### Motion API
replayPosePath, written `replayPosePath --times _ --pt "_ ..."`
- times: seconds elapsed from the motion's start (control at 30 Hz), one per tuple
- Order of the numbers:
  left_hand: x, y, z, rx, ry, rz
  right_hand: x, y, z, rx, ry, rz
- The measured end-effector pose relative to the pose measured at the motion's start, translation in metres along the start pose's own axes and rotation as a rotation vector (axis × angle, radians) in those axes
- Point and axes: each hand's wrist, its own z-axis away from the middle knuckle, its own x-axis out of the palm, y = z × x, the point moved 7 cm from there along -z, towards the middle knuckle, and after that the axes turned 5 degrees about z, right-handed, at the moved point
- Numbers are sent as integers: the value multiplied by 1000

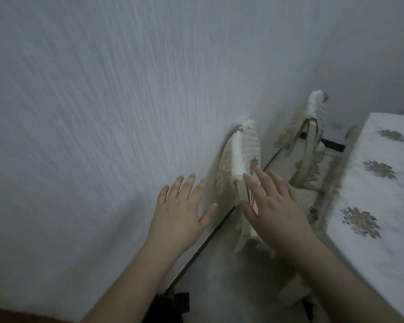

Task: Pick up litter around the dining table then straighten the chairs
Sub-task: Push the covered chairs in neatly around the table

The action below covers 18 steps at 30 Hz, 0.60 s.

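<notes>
Both hands open, nothing held: left hand (181,214) spread by wall (103,113), right hand (275,206) fingertips on near chair (240,155) top w/ loose fabric cover, beside table (383,183); I'd grip the stiff frame under the cloth, prob light, cover may slip.

The dining table (387,206) stands at the right — draped in a white cloth (380,190) with brownish flower motifs. Two fabric-covered chairs (245,157) stand on the pale floor (226,287) beside it.
</notes>
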Motion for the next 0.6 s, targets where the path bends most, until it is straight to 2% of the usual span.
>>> replayPosePath --times 0.27,0.6 --pt "28 18 -122 156 -17 -16 29 54 -77 102 -27 -2" --pt "71 38 -271 120 -49 -34 70 127 -207 34 -89 -31"
